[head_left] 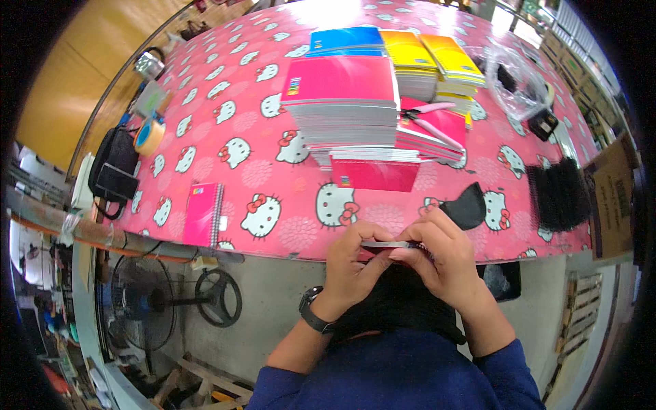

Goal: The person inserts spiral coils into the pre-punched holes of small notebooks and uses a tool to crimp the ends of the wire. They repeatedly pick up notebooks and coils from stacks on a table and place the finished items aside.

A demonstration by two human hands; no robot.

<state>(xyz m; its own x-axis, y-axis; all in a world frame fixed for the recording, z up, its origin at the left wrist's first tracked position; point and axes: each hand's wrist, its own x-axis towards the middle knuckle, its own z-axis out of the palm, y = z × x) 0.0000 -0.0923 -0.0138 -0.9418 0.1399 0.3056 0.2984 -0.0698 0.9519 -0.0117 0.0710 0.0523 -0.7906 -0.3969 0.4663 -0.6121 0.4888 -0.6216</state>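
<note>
At the table's near edge, my left hand (350, 266) and my right hand (443, 258) pinch a thin notebook (384, 244) between thumbs and fingers. It is held edge-on, so mostly its pale page edge shows. Dark wire coils seem to run along it by my right fingers, partly hidden. Just beyond my right hand lies a black curved pad (466, 207). Further off, a tall stack of pink notebooks (342, 82) stands with a lone pink notebook (376, 172) leaning at its front. Pink-handled pliers (430, 119) rest on a lower pink notebook pile (447, 133).
Blue notebooks (345, 41) and yellow notebooks (410, 51) are stacked behind. A spiral notebook (203, 213) lies at the front left, near a black bag (113, 167) and a tape roll (149, 137). Black wire coils (557, 195) and a cardboard box (611, 198) sit right. A fan (143, 301) stands below.
</note>
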